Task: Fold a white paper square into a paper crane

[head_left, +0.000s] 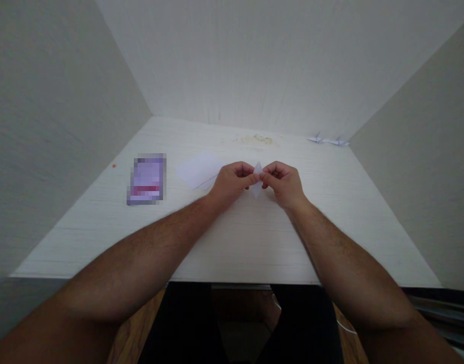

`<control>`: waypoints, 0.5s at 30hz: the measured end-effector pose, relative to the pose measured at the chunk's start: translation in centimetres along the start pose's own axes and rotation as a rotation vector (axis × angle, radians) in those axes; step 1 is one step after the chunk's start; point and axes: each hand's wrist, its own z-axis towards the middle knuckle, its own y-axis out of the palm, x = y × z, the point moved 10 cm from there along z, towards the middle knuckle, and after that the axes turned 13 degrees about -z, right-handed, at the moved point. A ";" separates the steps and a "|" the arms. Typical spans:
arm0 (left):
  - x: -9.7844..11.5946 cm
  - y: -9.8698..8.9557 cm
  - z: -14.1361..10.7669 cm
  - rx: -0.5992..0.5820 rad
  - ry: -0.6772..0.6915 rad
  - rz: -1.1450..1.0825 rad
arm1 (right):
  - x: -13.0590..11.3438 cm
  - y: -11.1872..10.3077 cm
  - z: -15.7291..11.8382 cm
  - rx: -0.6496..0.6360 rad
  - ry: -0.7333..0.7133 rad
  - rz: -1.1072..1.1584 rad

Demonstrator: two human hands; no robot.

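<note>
A small diamond-shaped piece of folded white paper (256, 189) is held upright over the middle of the table. My left hand (234, 180) pinches its left side between thumb and fingers. On the other side, my right hand (284, 183) pinches it the same way, and the two thumbs meet near its middle. Parts of the paper are hidden behind the fingertips. Flat white paper sheets (197, 169) lie just left of my left hand, partly covered by it.
On the left of the pale table (239, 242) lies a blurred-out purple rectangular object (146, 179), near a small orange dot (114, 166). Small folded paper figures (328, 141) stand at the back right. A yellowish stain (258, 139) marks the back. Walls (247, 65) enclose three sides.
</note>
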 end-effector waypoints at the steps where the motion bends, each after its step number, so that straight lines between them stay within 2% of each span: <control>1: 0.1 0.0 0.0 0.001 -0.003 0.036 | 0.0 -0.1 0.0 0.009 -0.005 0.008; 9: 1.4 -0.4 -0.4 0.069 0.064 0.302 | 0.1 -0.3 0.0 0.044 0.042 -0.073; 15: 0.7 0.0 -0.3 0.020 0.008 0.184 | 0.0 -0.1 0.0 0.007 0.022 0.015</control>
